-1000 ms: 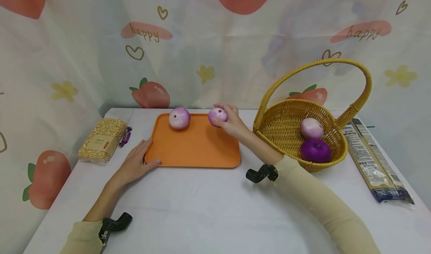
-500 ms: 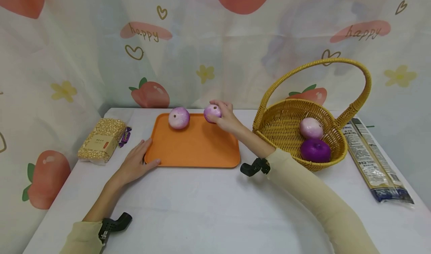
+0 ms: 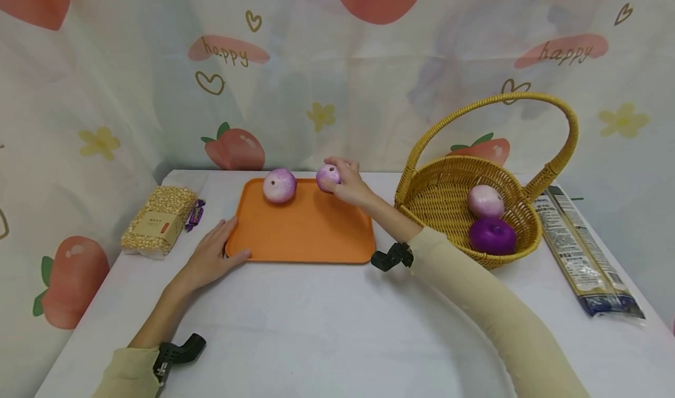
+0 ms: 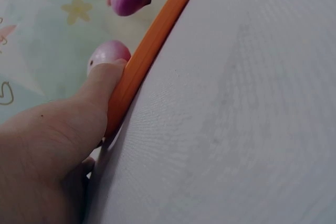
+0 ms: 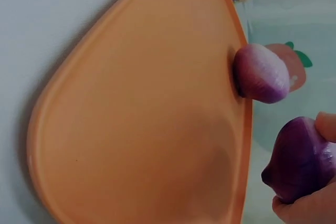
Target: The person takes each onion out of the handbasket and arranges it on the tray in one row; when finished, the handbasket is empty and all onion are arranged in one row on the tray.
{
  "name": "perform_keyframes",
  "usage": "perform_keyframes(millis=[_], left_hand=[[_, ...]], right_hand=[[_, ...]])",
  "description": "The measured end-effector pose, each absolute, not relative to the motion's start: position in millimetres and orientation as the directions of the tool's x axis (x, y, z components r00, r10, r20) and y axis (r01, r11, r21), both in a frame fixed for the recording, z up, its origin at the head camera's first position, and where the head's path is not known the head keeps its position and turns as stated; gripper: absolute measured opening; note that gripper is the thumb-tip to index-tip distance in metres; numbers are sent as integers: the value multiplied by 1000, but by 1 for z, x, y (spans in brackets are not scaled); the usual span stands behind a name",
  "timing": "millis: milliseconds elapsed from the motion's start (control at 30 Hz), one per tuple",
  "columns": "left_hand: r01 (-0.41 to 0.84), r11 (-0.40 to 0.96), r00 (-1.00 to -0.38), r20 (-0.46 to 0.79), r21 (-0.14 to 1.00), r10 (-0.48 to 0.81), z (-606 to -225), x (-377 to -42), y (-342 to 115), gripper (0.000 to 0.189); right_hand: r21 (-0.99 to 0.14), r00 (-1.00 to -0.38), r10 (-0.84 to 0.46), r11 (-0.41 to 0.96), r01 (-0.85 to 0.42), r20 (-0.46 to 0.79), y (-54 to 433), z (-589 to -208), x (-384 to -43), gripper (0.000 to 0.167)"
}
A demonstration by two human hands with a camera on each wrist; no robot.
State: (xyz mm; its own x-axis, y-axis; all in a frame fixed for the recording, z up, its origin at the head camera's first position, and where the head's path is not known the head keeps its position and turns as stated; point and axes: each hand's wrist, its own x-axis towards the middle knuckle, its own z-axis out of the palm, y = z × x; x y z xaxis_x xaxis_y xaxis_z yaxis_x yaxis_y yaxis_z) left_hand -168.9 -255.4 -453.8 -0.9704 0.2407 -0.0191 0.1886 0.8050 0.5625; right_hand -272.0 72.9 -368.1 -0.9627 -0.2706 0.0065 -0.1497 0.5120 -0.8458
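A: Where is the onion now, and how do the fingers stand?

B: The onion (image 3: pixel 324 176) is in the right hand (image 3: pixel 350 185), over the far part of the tray (image 3: pixel 306 231), to the right of the other onion (image 3: pixel 279 186). It appears to be above the surface, not touching, because a shadow (image 5: pixel 212 166) lies on the tray. The fingers and thumb of this hand are curled around it. The left hand (image 3: pixel 210 258) is at the left near corner, with fingers rather straight and thumb on the rim; it does not seem to grip firmly.

A: How would you do this step well?

B: In my judgement, the onion should go down slowly, well inside the far rim and apart from its neighbour, so that these 2 round things do not knock. I would loosen the fingers only when the tray carries the weight, since it may roll. The left hand can steady the tray.

A: And which way does it point?

B: The tip (image 5: pixel 266 176) points down to the tray, and a dark spot (image 3: pixel 332 169) faces up. So the long axis, between these 2 ends, seems nearly upright; the exact tilt I cannot tell. On its tip it would hardly stand, I think.
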Motion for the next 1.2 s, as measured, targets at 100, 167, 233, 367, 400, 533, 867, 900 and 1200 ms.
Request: perform_keyframes(millis=[100,167,233,367,400,533,867,900,1200], left_hand=[[187,806,-971,-20,562,239,-454,-169,-256,93],[187,806,-971,-19,562,239,-453,-169,-256,93],[189,805,-971,-18,563,240,-453,-169,-256,93],[191,804,-970,-15,563,241,-453,-170,-256,93],[192,804,-970,-14,562,241,-453,-170,-256,93],[196,806,-970,-10,558,243,-454,-171,-256,93],[201,803,-969,-7,561,247,-454,-170,-256,92],[200,803,-969,-8,561,247,-454,-170,-256,92],[194,804,-971,-8,562,240,-457,-170,-256,93]], right_hand=[[-818,-955,-296,547,-180,12,71,-369,-273,53],[-799,-949,-315,567,-203,18,69,-368,-273,53],[-788,-943,-331,577,-213,13,68,-367,-273,53],[-784,-939,-343,584,-209,-6,65,-366,-273,54],[-784,-939,-344,586,-207,-10,65,-367,-274,54],[-788,-940,-341,586,-189,-29,64,-369,-275,55],[-766,-936,-346,618,-179,-60,59,-376,-280,53],[-762,-937,-345,622,-180,-60,59,-376,-280,53],[-747,-939,-334,644,-167,-78,62,-382,-285,54]])
